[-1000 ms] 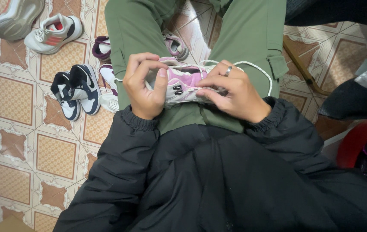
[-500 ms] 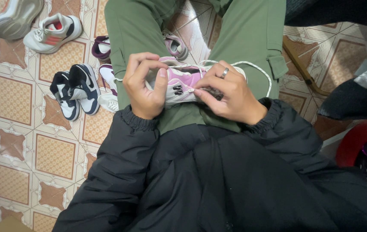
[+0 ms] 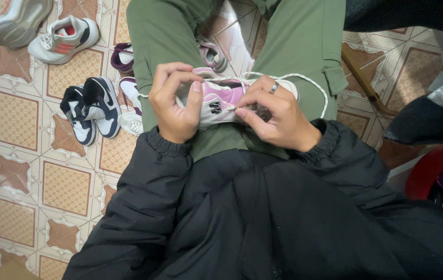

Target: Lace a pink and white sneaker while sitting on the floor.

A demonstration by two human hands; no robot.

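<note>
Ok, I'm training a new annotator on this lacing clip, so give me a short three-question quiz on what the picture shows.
1. True or false: the pink and white sneaker rests on the person's lap.
2. Which hand pinches the white shoelace at the eyelets? A left hand B right hand
3. What pair stands on the tiled floor just left of the green-trousered leg?

Key
1. True.
2. B; the left hand grips the sneaker's end.
3. The navy and white sneakers.

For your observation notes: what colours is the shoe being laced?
Pink and white shoe, white lace; head view.
</note>
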